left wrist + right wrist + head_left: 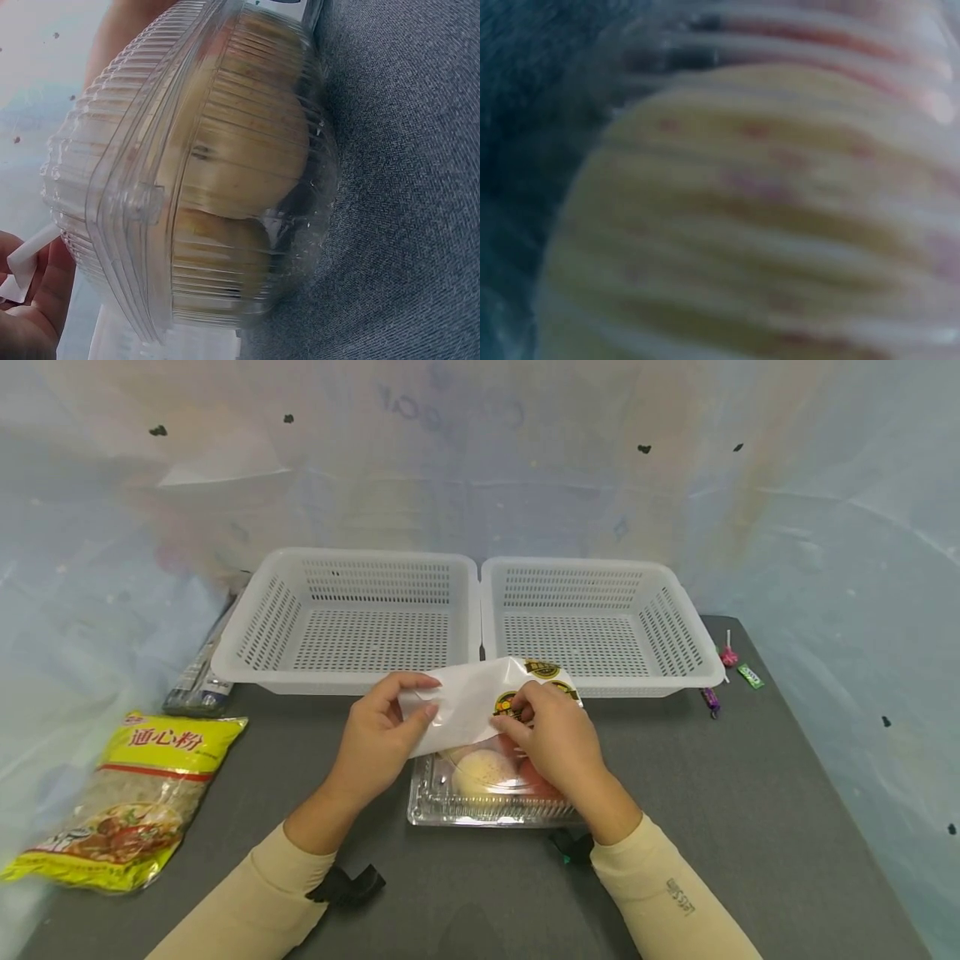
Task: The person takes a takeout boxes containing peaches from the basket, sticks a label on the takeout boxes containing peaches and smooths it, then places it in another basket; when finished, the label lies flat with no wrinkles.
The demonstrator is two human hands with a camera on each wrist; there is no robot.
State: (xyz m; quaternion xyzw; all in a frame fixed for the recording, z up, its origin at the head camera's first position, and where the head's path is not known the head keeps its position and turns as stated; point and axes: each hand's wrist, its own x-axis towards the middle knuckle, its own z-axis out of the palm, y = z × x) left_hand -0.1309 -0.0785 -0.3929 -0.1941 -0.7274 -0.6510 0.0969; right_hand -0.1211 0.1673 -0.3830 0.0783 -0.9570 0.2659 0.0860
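Note:
A clear ribbed plastic clamshell box (480, 793) with pale round fruit inside lies on the dark grey table (750, 827). Both hands hold a white sheet of paper (468, 697) with round yellow stickers (542, 669) above it. My left hand (386, 727) pinches the sheet's left edge between thumb and fingers. My right hand (547, 731) pinches at a sticker near the sheet's middle. The left wrist view shows the box (217, 187) close up, with my left fingers (34, 292) on a white edge. The right wrist view is a blur of the fruit (735, 217) behind ribbed plastic.
Two white perforated baskets (352, 618) (600, 618) stand side by side behind the hands. A yellow bag of pasta (127, 802) lies at the left, a dark packet (198, 672) behind it. Small sweets (727, 656) (710, 699) and a green wrapper (750, 676) lie at the right.

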